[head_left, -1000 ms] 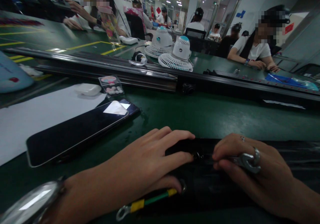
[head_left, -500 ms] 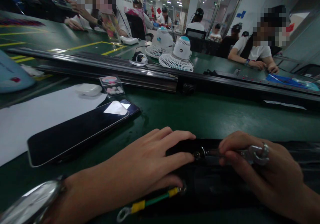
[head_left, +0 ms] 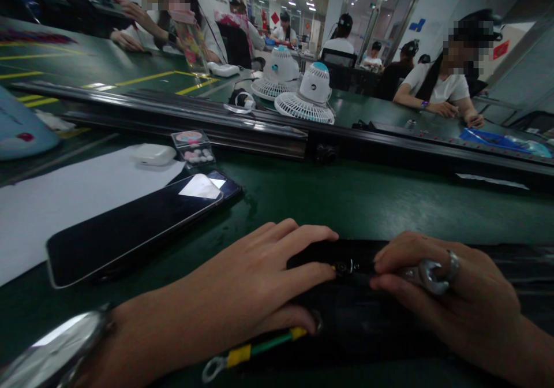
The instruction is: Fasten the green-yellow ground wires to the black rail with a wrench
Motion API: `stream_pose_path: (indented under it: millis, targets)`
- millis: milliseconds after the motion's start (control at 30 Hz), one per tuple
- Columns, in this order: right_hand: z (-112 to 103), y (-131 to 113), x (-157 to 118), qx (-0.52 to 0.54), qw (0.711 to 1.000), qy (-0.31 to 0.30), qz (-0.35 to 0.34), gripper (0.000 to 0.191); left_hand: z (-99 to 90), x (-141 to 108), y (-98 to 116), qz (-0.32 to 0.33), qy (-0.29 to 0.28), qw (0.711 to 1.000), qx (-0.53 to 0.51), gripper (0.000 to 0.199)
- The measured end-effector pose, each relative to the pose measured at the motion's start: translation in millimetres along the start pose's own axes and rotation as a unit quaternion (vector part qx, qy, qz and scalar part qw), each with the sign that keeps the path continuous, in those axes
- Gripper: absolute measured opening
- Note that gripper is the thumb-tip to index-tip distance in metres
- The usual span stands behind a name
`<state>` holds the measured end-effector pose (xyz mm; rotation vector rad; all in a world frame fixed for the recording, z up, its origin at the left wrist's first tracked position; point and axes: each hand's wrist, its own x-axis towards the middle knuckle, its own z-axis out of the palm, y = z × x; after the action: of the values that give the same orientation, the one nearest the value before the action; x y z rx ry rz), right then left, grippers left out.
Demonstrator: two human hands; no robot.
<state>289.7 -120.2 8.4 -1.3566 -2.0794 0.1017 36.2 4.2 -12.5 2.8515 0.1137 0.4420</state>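
My left hand (head_left: 268, 278) lies with its fingers spread over a black part (head_left: 363, 319) at the lower middle. Its index fingertip touches the part beside a small metal fastener (head_left: 341, 267), and its thumb is at one end of a green wire (head_left: 272, 342) with yellow sleeves. A ring terminal (head_left: 213, 369) forms the wire's free end. To the right, my right hand (head_left: 454, 295) is closed round a metal wrench (head_left: 433, 275), whose open jaw shows near the ring finger. The wrench's other end reaches toward the fastener and is dark and hard to make out.
A phone (head_left: 130, 226) and white paper (head_left: 26, 220) lie at the left, with a white case (head_left: 153, 155) and a clear box (head_left: 193, 149) behind. Long metal rails (head_left: 194, 119) cross the table. Two white fans (head_left: 305, 96) stand beyond; people sit farther back.
My right hand has shifted slightly left and turned, tilting the wrench so its open jaw shows more clearly. My left hand has barely moved.
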Motion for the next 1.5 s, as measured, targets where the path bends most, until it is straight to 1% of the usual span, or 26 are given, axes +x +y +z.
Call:
stream_pose_path:
  millis: [100, 300, 433, 600, 767, 833, 900, 967, 1067, 1200, 1300, 1400, 1500]
  targets:
    - [-0.3, 0.8, -1.5, 0.007, 1.000, -0.007, -0.002, 0.005, -0.4, 0.6, 0.6, -0.002, -0.004, 1.000, -0.004, 0.042]
    - [-2.6, 1.1, -0.2, 0.014, 1.000, 0.002, -0.006, 0.013, -1.0, 0.6, 0.1, -0.005, -0.010, 1.000, -0.006, 0.045]
    - [-3.8, 0.3, 2.0, 0.007, 1.000, 0.006, -0.017, 0.017, 0.5, -0.8, -0.5, -0.001, -0.009, 1.000, -0.006, 0.042]
    - [-2.4, 1.0, -0.8, 0.030, 0.999, 0.001, -0.019, 0.016, 1.6, -1.3, -1.3, -0.001, -0.010, 1.000, -0.007, 0.043]
    - [-1.5, 2.3, -1.5, 0.049, 0.999, -0.009, -0.018, 0.014, 0.5, -0.7, -1.5, -0.002, -0.013, 1.000, -0.007, 0.039]
    - [-1.0, 1.9, -0.6, 0.047, 0.999, -0.011, -0.010, 0.009, 0.8, -0.8, -1.6, -0.001, -0.011, 1.000, -0.005, 0.041]
    - [0.1, 1.3, -0.3, 0.039, 0.999, -0.012, 0.013, 0.002, 1.3, -1.2, -1.5, -0.001, -0.008, 1.000, -0.002, 0.041]
    - [1.4, 0.8, -0.8, 0.033, 0.999, -0.018, 0.029, 0.008, 1.6, -1.4, -1.1, -0.003, -0.006, 1.000, -0.001, 0.041]
    - [2.8, 0.6, -1.7, 0.041, 0.999, -0.021, 0.028, 0.012, 1.5, -1.5, -0.5, -0.006, -0.005, 1.000, -0.001, 0.040]
    - [2.6, 1.3, -2.2, 0.051, 0.998, -0.023, 0.033, 0.015, 0.7, -1.2, -0.5, 0.000, -0.002, 1.000, -0.002, 0.039]
    - [2.1, 1.7, -1.3, 0.049, 0.998, -0.025, 0.043, 0.014, -0.2, -0.7, -0.3, -0.001, -0.013, 1.000, -0.003, 0.040]
    - [1.7, 1.0, 0.1, 0.037, 0.998, -0.017, 0.045, 0.014, -1.1, -0.5, 0.3, -0.007, -0.013, 1.000, -0.001, 0.043]
    - [0.7, -0.4, 0.8, 0.020, 0.999, 0.004, 0.041, 0.013, -1.3, -0.9, 0.7, -0.005, -0.008, 1.000, -0.006, 0.042]
